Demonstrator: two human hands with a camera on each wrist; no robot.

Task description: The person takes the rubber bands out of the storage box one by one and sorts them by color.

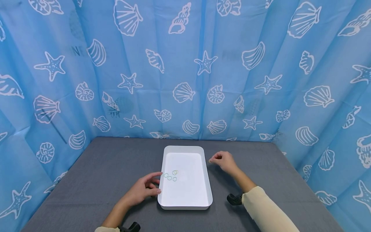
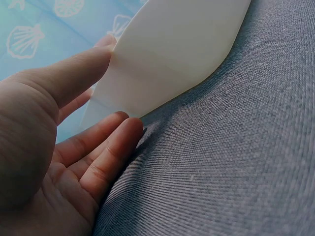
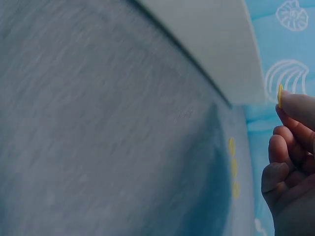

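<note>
A white rectangular tray [image 1: 188, 193] lies on the grey cloth, with several thin green and yellowish rings [image 1: 169, 179] at the left of its floor. My left hand [image 1: 141, 190] rests against the tray's left wall, its thumb and fingers touching the side and rim with the fingers loosely bent. Just off the tray's right side, my right hand [image 1: 226, 161] pinches a small yellow ring [image 3: 280, 97] between thumb and forefinger, and its other fingers are curled in. In the right wrist view, three more yellow rings [image 3: 232, 147] lie in a row on the cloth near the tray.
Grey cloth [image 1: 116, 164] covers the table on both sides of the tray. A blue curtain [image 1: 185, 71] with white shells and starfish hangs behind and around the table. Black wrist straps [image 1: 234, 199] show at both sleeves.
</note>
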